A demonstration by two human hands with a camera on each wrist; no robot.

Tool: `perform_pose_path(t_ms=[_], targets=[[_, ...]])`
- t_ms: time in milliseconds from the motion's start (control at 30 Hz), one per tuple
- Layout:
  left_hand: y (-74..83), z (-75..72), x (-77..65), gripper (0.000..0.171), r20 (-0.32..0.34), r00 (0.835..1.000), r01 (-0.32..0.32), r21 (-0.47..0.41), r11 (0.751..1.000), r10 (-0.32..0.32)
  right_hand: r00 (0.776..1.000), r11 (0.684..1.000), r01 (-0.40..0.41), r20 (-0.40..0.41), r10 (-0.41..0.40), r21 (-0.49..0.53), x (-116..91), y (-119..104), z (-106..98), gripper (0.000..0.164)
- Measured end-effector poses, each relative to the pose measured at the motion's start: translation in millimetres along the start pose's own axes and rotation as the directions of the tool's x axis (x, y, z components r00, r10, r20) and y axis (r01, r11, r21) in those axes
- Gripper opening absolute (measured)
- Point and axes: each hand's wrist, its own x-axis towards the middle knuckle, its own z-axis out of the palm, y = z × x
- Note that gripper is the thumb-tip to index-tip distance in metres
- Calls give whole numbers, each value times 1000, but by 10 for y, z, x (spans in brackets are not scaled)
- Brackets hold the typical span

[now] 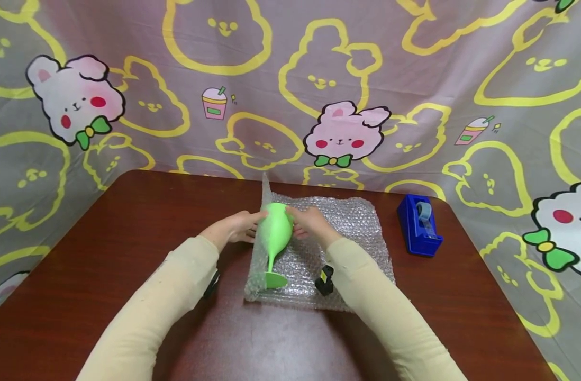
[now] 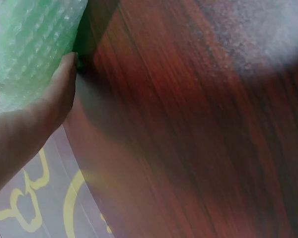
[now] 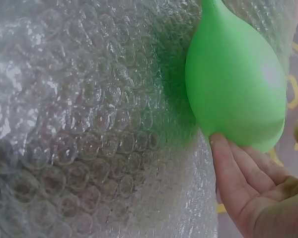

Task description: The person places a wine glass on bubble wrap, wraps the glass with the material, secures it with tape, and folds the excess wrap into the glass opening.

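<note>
A bright green goblet (image 1: 278, 233) lies on its side over a sheet of bubble wrap (image 1: 347, 227), its bowl away from me and its round foot toward me. The left edge of the sheet is folded up against the goblet. My left hand (image 1: 238, 226) grips the bowl from the left through this fold; the left wrist view shows the bubble wrap (image 2: 37, 49) between the hand and the green. From the right, my right hand (image 1: 311, 222) holds the bowl near its rim. Its fingers (image 3: 238, 173) lie under the goblet (image 3: 233, 79) in the right wrist view.
A blue tape dispenser (image 1: 418, 227) with a roll of clear tape stands right of the bubble wrap on the dark red-brown table (image 1: 143, 211). Behind the table hangs a cloth (image 1: 252, 95) printed with cartoon rabbits. Black wrist devices (image 1: 325, 280) sit under both sleeves.
</note>
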Motion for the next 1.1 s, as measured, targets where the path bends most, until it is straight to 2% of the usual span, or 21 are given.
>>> perform_pose_path(t_ms=[233,567,733,900,1100], targets=[[29,47,11,70,-8,1000,-3,27,1000,3,999,1000,-1,40,2,-30,-25,10,-46,76],[52,156,49,68,-69,998,-10,69,998,14,998,995,-46,42,50,-91,7,31,-53,80],[75,179,62,78,-75,997,7,50,999,-3,996,991,-60,54,66,-116,-9,14,-48,77],[70,185,68,85,-71,997,7,38,999,-5,994,994,-75,78,81,-74,-26,6,-45,79],[39,188,53,65,-33,999,-30,11,1000,30,991,994,-93,94,98,-61,4,58,-59,74]])
